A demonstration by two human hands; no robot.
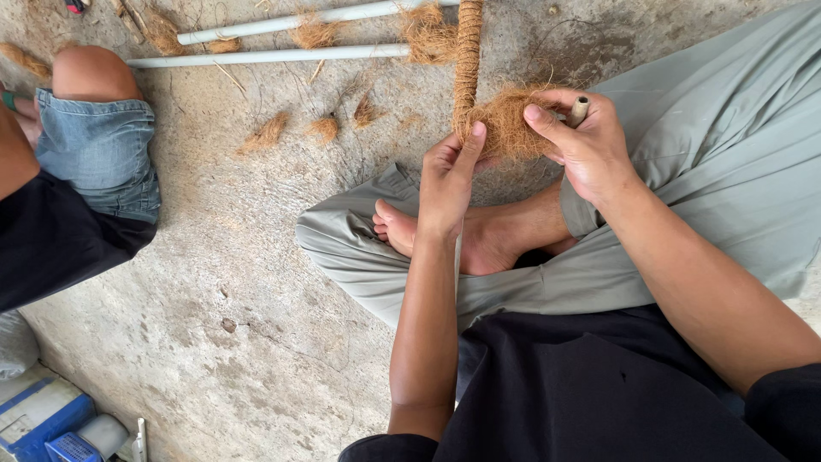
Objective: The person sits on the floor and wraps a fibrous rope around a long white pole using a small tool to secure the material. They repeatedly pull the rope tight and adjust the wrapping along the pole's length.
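A pole wrapped in brown coir rope [468, 51] runs from the top edge down to my hands. At its near end sits a loose wad of coconut fibre [510, 125]. My left hand [449, 175] presses that wad with the thumb up against the pole. My right hand [581, 141] grips the fibre from the right, and a small pale tube end [579, 109] sticks out between its fingers. I sit cross-legged in grey trousers, one bare foot [445, 235] below my hands.
Two white pipes [282, 56] lie across the concrete floor at the top, with small tufts of fibre [267, 133] scattered near them. Another person's knee in denim shorts [98, 141] is at the left. Blue containers [43, 419] stand at the bottom left.
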